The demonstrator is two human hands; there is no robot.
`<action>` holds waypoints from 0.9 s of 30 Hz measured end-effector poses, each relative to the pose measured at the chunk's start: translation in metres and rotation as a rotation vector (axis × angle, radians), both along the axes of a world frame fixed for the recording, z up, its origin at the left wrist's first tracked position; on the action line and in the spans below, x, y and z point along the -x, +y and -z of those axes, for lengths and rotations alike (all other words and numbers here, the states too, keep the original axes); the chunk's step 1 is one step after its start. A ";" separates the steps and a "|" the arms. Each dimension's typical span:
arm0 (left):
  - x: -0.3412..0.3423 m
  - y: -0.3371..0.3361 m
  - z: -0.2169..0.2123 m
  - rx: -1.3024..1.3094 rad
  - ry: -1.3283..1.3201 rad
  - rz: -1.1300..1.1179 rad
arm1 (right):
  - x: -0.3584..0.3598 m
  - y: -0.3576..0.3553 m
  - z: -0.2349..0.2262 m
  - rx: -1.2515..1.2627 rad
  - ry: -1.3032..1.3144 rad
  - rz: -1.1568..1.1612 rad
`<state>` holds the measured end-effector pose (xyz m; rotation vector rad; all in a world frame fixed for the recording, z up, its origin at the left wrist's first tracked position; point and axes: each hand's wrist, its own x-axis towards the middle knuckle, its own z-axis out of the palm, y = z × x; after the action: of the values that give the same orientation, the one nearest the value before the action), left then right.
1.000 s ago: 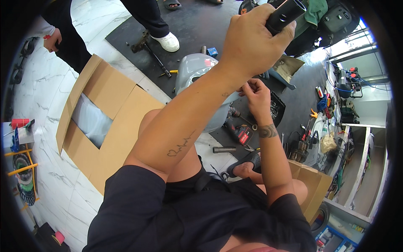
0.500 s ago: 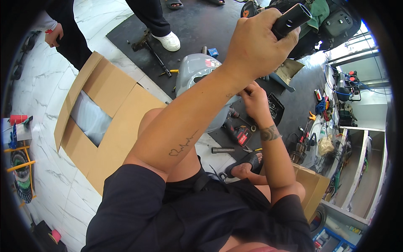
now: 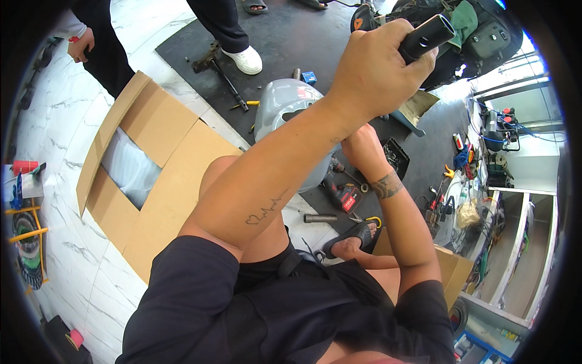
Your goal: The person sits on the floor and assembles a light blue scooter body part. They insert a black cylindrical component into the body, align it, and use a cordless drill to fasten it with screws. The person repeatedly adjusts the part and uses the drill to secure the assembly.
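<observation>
A: Where do our hands stand?

B: Our left hand [image 3: 385,70] is up at the far right of the reach, fingers wrapped around a black tube [image 3: 427,37]. Its open end tilts up to the right of our fist; the lower part is hidden by the hand and wrist.

A: And our right hand [image 3: 364,148]?

B: It's nearer to us, just beyond our left forearm [image 3: 291,158]. The fingers look curled in, but the forearm covers the tips, so we can't tell whether they pinch something or are empty. A grey shell [image 3: 285,91] lies to its left, partly behind the same forearm.

A: How do we do this step well?

B: It looks like the left hand's job is holding the tube steady while the right works lower down. We'd want a firm wrap and an unchanging tilt, since a smooth tube could twist in one hand. Swinging our left elbow outward might give us a clearer line to the right fingertips.

A: Anything near us to mind?

B: The power tool [image 3: 347,197] lies on the near side of our right hand, with a short metal pipe [image 3: 320,218] nearer still. A tray [image 3: 408,161] of small parts sits to the right, so we'd best move that elbow gently.
</observation>
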<state>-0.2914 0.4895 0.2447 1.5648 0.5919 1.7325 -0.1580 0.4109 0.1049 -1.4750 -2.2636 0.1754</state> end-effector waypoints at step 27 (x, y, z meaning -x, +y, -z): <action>-0.002 0.007 0.003 -0.061 0.030 -0.040 | -0.005 -0.002 0.007 0.042 0.112 0.059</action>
<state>-0.2894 0.4969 0.2417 1.6333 0.5937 1.7742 -0.1534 0.4089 0.0982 -1.5128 -2.1376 0.2821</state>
